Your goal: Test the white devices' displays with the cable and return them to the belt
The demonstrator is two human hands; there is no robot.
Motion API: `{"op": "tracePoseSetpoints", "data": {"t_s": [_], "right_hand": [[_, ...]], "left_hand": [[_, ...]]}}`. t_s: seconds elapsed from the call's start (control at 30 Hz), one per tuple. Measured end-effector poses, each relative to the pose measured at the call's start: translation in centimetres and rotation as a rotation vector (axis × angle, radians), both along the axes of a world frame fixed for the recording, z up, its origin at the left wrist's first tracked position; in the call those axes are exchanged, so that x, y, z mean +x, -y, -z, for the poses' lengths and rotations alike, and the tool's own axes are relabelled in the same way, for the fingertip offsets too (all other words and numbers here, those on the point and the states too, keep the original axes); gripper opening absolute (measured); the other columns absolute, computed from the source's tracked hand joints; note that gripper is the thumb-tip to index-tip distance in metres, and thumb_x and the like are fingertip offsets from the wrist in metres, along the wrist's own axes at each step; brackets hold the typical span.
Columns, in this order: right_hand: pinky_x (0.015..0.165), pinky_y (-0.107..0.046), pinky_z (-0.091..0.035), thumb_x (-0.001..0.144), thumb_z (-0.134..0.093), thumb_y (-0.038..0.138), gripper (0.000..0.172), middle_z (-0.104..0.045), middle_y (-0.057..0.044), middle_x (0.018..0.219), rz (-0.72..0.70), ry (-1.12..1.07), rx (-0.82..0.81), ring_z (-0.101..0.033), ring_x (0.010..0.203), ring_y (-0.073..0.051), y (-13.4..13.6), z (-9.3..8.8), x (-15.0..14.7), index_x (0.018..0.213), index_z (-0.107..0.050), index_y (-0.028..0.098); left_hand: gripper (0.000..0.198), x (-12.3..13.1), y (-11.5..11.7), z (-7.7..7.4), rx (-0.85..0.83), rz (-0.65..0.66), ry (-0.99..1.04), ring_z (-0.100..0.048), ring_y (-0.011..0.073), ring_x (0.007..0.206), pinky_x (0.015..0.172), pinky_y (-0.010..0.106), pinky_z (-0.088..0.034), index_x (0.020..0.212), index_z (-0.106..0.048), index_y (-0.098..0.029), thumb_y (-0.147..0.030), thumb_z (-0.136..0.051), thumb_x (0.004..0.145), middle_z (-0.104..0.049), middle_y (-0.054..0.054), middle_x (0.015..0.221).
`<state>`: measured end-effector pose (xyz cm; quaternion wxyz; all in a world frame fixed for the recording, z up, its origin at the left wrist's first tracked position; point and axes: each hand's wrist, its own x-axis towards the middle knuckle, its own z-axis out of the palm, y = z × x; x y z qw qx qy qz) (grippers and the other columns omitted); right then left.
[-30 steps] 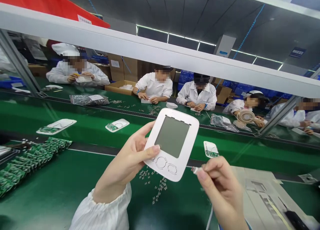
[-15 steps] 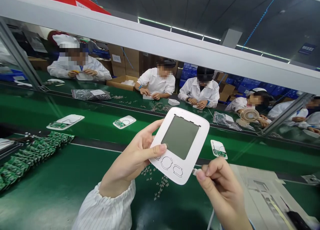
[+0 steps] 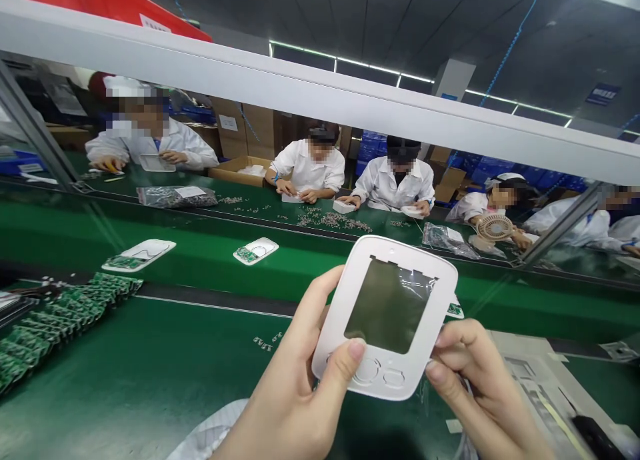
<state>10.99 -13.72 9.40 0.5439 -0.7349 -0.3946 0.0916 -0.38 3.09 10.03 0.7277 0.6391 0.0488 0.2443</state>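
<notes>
A white plastic device front (image 3: 387, 317) with a grey screen window and round button outlines is held up in front of me. My left hand (image 3: 295, 387) grips its left edge, thumb pressed on the lower front beside the buttons. My right hand (image 3: 480, 387) is closed against its right edge, fingers curled; what it pinches is hidden. A thin clear film wrinkles over the screen's upper right corner.
Green work surface (image 3: 125, 373) below, with small metal parts (image 3: 265, 342) scattered and a stack of green circuit boards (image 3: 55, 317) at left. White housings (image 3: 140, 254) ride the green conveyor. Several people in white coats (image 3: 310, 169) work across the line. A grey tray (image 3: 545, 387) lies at right.
The device front has come lower and to the right, closer to me. My right hand has moved from below it up against its right edge. Film on the screen now shows wrinkled.
</notes>
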Motion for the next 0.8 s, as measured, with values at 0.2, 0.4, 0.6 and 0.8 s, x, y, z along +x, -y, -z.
{"op": "tracePoseSetpoints", "data": {"t_s": [0.2, 0.4, 0.6, 0.8], "right_hand": [[0.059, -0.029, -0.052, 0.093, -0.049, 0.045, 0.026, -0.07, -0.002, 0.078, 0.101, -0.047, 0.037, -0.064, 0.066, -0.02, 0.3, -0.1, -0.7, 0.115, -0.049, 0.031], [0.052, -0.025, -0.054, 0.092, -0.055, 0.036, 0.063, -0.068, 0.0, 0.071, -0.011, 0.136, 0.005, -0.066, 0.06, -0.019, 1.5, 0.8, 0.9, 0.147, -0.025, 0.033], [0.053, -0.027, -0.052, 0.096, -0.044, 0.046, 0.053, -0.059, 0.003, 0.064, 0.059, 0.279, -0.038, -0.058, 0.056, -0.016, 1.2, 0.8, 0.0, 0.145, -0.024, 0.045], [0.051, -0.025, -0.053, 0.098, -0.04, 0.041, 0.06, -0.06, 0.004, 0.063, -0.032, 0.396, -0.04, -0.059, 0.054, -0.015, 1.3, 0.7, 0.9, 0.148, -0.008, 0.045]], "left_hand": [[0.057, -0.1, -0.2, 0.5, 0.066, 0.067, 0.02, -0.055, 0.0264, 0.12, 0.085, 0.025, -0.056, 0.143, -0.029, -0.043, -0.034, -0.055, 0.092, -0.045, -0.001, 0.144], [0.07, -0.4, -0.1, 0.5, 0.08, 0.04, 0.008, -0.042, 0.0266, 0.132, 0.095, 0.027, -0.051, 0.146, -0.012, -0.052, -0.034, -0.054, 0.093, -0.03, -0.008, 0.153], [0.067, -0.8, -0.8, 0.8, 0.106, 0.092, -0.035, -0.032, 0.0269, 0.139, 0.093, 0.024, -0.052, 0.145, -0.013, -0.053, -0.034, -0.052, 0.094, -0.023, -0.011, 0.155], [0.069, -0.8, -0.8, 0.8, 0.094, 0.076, -0.006, -0.034, 0.0272, 0.138, 0.096, 0.028, -0.051, 0.144, -0.013, -0.055, -0.033, -0.054, 0.093, -0.026, -0.011, 0.154]]}}
